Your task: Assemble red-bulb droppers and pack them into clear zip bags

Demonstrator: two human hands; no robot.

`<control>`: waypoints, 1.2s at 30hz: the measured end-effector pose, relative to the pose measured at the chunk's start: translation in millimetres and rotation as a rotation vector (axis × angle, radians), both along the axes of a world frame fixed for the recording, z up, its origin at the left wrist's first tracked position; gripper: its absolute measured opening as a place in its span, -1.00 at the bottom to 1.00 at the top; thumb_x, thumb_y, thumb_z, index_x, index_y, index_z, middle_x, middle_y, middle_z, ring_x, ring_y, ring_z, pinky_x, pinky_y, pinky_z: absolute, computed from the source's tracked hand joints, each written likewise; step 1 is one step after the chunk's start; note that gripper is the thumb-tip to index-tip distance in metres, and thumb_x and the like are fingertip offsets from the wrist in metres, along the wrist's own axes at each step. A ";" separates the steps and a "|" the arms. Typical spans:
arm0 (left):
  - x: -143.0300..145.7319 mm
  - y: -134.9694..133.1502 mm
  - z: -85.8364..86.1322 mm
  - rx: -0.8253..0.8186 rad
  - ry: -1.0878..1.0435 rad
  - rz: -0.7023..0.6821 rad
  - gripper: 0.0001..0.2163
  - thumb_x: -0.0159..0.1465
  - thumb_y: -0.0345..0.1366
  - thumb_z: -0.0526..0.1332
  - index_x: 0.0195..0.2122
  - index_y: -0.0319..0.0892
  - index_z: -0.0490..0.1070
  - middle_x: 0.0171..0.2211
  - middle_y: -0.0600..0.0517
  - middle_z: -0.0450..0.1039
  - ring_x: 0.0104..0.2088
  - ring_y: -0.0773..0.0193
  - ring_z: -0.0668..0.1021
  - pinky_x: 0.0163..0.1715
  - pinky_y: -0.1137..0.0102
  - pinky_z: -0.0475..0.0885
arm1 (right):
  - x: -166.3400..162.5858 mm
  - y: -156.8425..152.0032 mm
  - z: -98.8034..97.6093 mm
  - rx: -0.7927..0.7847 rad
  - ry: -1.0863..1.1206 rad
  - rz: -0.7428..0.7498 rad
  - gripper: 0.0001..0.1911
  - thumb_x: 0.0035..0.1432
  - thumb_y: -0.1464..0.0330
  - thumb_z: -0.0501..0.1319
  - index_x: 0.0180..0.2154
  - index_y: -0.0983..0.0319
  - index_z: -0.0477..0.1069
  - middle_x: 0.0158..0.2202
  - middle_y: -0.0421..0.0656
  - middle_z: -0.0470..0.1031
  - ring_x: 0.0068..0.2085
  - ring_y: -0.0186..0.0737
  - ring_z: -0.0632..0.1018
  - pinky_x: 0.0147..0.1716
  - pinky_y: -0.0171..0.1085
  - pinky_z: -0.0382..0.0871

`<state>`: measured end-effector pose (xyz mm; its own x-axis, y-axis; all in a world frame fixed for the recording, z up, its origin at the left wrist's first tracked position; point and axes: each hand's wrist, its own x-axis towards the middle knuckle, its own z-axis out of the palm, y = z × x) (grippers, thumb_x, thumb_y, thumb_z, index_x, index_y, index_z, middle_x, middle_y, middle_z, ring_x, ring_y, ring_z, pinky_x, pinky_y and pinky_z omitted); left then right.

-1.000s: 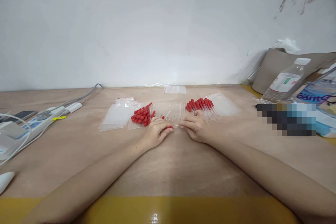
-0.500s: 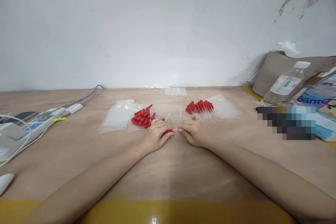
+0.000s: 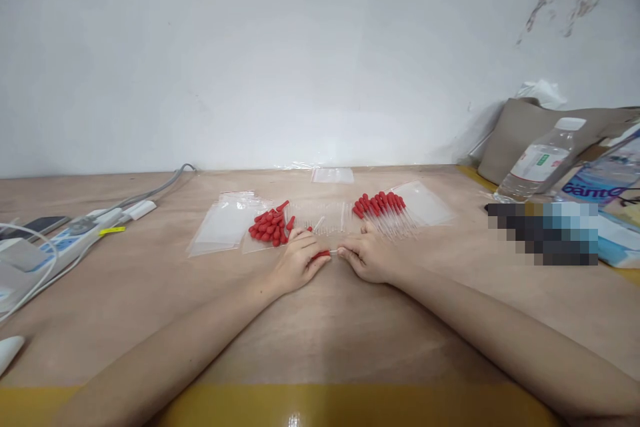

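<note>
My left hand (image 3: 300, 261) is closed on a red rubber dropper bulb (image 3: 323, 254), whose open end points right. Facing it, my right hand (image 3: 366, 256) pinches a thin clear dropper tube (image 3: 335, 251); its tip meets the mouth of the bulb, but how deep it sits I cannot tell. Behind my left hand lies a heap of loose red bulbs (image 3: 269, 225). Several clear tubes (image 3: 327, 213) lie side by side beyond my hands. Past my right hand, droppers with red bulbs on their tubes (image 3: 383, 203) lie in a row.
Flat clear zip bags (image 3: 220, 223) lie at left, another bag (image 3: 431, 203) at right, and one (image 3: 333, 175) by the wall. A power strip (image 3: 65, 247) with cables occupies the left side. At right stand a water bottle (image 3: 543, 160) and a grey-brown bag (image 3: 505, 137).
The bulb and tube have drawn slightly closer, with less tube showing between my hands. My right hand has shifted a little left. The whole view has moved slightly.
</note>
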<state>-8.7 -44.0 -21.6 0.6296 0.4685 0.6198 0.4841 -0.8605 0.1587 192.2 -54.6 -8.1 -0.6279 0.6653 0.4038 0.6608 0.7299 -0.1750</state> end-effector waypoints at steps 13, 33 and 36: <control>-3.4 -0.5 2.1 -0.027 0.025 0.091 -0.86 0.23 -0.25 0.09 -0.37 -0.17 0.39 -0.46 0.05 0.43 -0.36 0.28 0.42 -0.19 0.29 0.21 | -4.2 4.5 -2.3 0.063 0.009 -0.019 -0.70 0.19 0.37 -0.04 -0.51 0.26 0.34 -0.51 -0.20 0.46 -0.53 -0.38 0.28 -0.29 -0.26 -0.05; -2.6 3.0 0.6 0.084 0.044 0.130 -0.87 0.23 -0.30 0.08 -0.26 -0.13 0.39 -0.36 0.04 0.46 -0.27 0.27 0.42 -0.08 0.23 0.12 | -5.6 -1.2 13.8 -0.068 -0.036 0.037 -0.77 0.17 0.39 0.00 -0.38 0.21 0.42 -0.40 -0.19 0.51 -0.41 -0.34 0.42 -0.22 -0.25 0.02; -7.0 2.8 4.5 0.095 0.023 0.296 -0.77 0.19 -0.21 0.13 -0.14 -0.13 0.35 -0.23 -0.05 0.43 -0.17 0.15 0.39 -0.09 0.17 0.10 | 0.5 1.9 24.1 -0.073 -0.068 -0.033 -0.78 0.12 0.39 0.03 -0.44 0.21 0.43 -0.45 -0.17 0.50 -0.40 -0.29 0.43 -0.28 -0.27 0.06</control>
<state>-15.7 -41.2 -17.1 0.4887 0.5741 0.6569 0.7182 -0.6922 0.0707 192.7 -52.7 16.0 -0.6292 0.7123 0.3111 0.6966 0.6943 -0.1810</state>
